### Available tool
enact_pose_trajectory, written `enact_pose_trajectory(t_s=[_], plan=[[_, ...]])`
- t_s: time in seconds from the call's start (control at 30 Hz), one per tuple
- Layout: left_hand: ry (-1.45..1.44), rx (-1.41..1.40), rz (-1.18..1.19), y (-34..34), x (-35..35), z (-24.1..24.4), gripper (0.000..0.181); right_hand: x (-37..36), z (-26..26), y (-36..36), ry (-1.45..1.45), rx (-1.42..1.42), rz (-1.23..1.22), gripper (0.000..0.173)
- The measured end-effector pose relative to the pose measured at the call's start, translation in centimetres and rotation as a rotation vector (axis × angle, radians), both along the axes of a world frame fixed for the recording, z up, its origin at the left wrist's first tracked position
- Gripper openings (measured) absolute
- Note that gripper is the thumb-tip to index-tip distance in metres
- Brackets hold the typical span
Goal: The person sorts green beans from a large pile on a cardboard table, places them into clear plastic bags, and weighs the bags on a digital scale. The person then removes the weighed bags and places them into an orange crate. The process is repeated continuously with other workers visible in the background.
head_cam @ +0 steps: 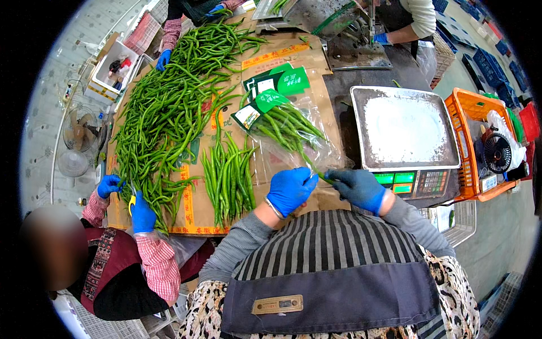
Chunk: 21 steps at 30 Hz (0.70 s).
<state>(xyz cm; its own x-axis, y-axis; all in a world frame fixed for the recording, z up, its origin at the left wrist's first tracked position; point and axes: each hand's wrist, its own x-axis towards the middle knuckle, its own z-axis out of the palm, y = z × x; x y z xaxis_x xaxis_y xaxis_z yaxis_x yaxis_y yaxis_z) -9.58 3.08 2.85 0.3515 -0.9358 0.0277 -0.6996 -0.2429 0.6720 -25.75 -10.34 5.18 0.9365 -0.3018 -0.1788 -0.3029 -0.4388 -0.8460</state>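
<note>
My left hand (293, 189), in a blue glove, pinches the open edge of a clear plastic bag (324, 148). Long green chili peppers (292, 126) lie inside the bag, which has a green printed end. My right hand (358, 189), in a darker, soiled glove, holds the tip of one green chili pepper (324, 177) that sticks out of the bag's mouth. Left of the bag lies a neat bunch of chili peppers (228, 182). Above it, flat printed bags (292, 80) are stacked on the cardboard (271, 161).
A large heap of chili peppers (169, 110) covers the left side. A weighing scale (404, 127) stands right, beside an orange crate (461, 140) with a small fan. At left, a co-worker's gloved hand (143, 214) holds yellow-handled scissors (132, 203). Other co-workers' gloved hands (163, 60) are across the table.
</note>
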Motion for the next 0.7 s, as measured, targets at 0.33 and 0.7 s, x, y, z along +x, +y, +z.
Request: enact_pose_trajectory(t_s=[0.33,0.7], plan=[[0.012,-0.062,0.016,0.6,-0.2,0.6,0.029,-8.1,0.7,-1.9,0.02,0.723,-0.234,0.032],[-0.108,-0.336,-0.143,0.7,-1.1,0.8,0.036,1.3,-5.8,0.2,-0.268,0.6,-0.014,0.036]])
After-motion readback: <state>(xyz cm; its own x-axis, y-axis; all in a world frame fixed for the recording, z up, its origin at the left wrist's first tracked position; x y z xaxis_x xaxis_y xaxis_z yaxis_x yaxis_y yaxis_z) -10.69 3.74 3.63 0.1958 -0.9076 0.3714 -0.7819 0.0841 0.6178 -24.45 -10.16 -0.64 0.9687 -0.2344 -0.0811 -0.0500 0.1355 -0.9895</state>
